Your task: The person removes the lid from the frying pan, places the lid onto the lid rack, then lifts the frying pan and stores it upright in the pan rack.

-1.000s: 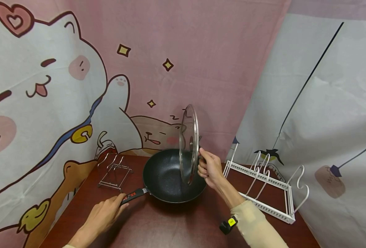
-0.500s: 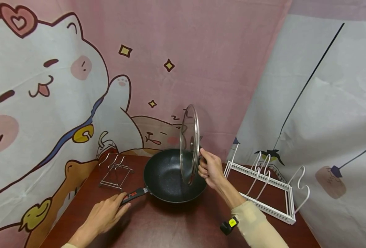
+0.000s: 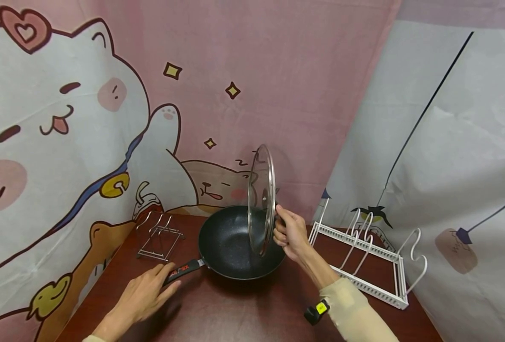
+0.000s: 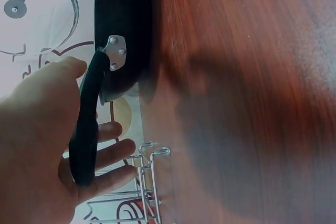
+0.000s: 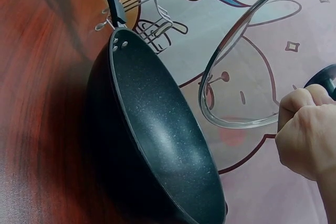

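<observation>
A dark wok [image 3: 231,247] sits on the table, its black handle [image 3: 184,271] pointing to the near left. My left hand [image 3: 143,294] lies at that handle. In the left wrist view the handle [image 4: 86,124] crosses the palm, and the fingers [image 4: 115,153] stretch loosely past it without wrapping round. My right hand [image 3: 293,232] grips the black knob [image 5: 323,80] of a glass lid [image 3: 272,190]. The lid stands on edge, nearly upright, over the right part of the wok, its metal rim turned towards me. From the head, my right fingers mostly hide the knob.
A small wire rack [image 3: 160,237] stands at the back left of the reddish-brown table [image 3: 244,313]. On the right is a larger white rack [image 3: 359,256] with upright curved dividers. A printed cloth [image 3: 299,95] hangs close behind the table.
My left hand has loosened slightly, the thumb and fingers spreading a little more at the wok handle. The right hand, lid and wok stay practically where they were.
</observation>
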The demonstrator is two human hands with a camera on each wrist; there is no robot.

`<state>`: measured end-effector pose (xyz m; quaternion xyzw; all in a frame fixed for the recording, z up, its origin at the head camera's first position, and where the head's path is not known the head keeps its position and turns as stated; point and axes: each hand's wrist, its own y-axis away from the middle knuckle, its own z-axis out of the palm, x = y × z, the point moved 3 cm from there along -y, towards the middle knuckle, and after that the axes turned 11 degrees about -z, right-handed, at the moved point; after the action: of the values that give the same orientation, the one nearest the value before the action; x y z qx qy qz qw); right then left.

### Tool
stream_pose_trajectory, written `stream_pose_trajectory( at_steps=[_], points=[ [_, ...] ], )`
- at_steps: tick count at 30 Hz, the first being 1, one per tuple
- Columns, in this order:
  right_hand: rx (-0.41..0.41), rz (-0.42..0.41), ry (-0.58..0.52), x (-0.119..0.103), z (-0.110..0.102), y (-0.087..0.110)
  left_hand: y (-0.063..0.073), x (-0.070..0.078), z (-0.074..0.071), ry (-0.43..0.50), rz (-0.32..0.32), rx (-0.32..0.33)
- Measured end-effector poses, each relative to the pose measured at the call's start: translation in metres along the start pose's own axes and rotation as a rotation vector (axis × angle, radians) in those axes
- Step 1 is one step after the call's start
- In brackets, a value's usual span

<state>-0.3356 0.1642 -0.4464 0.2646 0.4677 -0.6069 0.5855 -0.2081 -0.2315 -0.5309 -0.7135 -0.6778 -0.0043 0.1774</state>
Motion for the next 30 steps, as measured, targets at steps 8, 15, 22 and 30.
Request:
stream_pose_trajectory(
  at_steps=[8,15,22,30],
  points=[
    [0.008,0.003,-0.007,0.001,0.0,0.001,0.001,0.0,-0.006,0.009,0.03,0.052],
    [-0.001,0.005,-0.007,0.002,0.0,0.0,-0.002,0.001,-0.015,0.004,0.067,0.104],
    [0.001,0.008,-0.012,0.002,0.0,0.001,-0.007,-0.002,-0.022,0.007,0.092,0.145],
    [-0.013,0.008,-0.02,0.004,0.0,0.001,-0.013,-0.005,-0.03,0.031,0.117,0.188]
  ],
)
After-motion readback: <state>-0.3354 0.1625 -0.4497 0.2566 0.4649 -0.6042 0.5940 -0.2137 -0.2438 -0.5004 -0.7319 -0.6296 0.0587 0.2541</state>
